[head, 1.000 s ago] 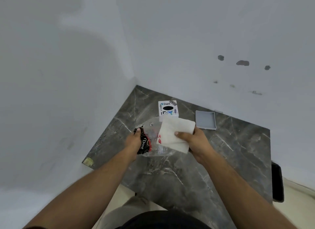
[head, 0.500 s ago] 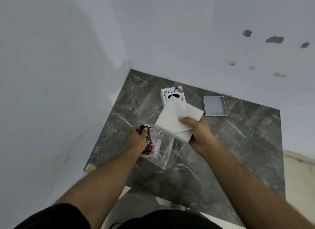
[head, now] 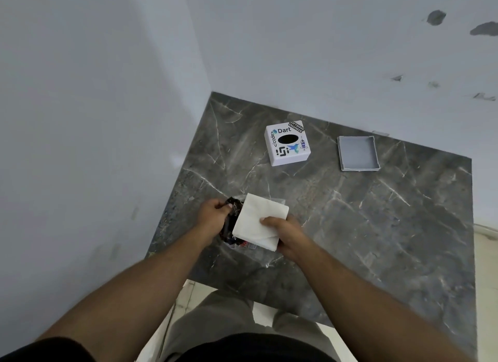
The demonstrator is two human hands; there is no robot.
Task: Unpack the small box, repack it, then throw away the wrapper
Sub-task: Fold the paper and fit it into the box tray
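While my left hand (head: 214,217) pinches the wrapper (head: 233,227) and my right hand (head: 283,232) grips the tissues (head: 257,221), the loose stack could fan apart or snag; the box (head: 287,143) sits well beyond both hands.

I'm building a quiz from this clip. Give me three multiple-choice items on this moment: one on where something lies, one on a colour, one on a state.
1. Where is the tray relative to the box?
A. on top of it
B. to its right, apart
C. under it

2. What colour is the stack of tissues?
A. white
B. red
C. green

3. What is the right hand doing?
A. resting flat on the table
B. touching the box
C. holding the tissues

Answers:
1 B, bare table shows between them.
2 A, the stack is plain white.
3 C, its thumb lies on the stack, while the left hand has a grip on the wrapper.
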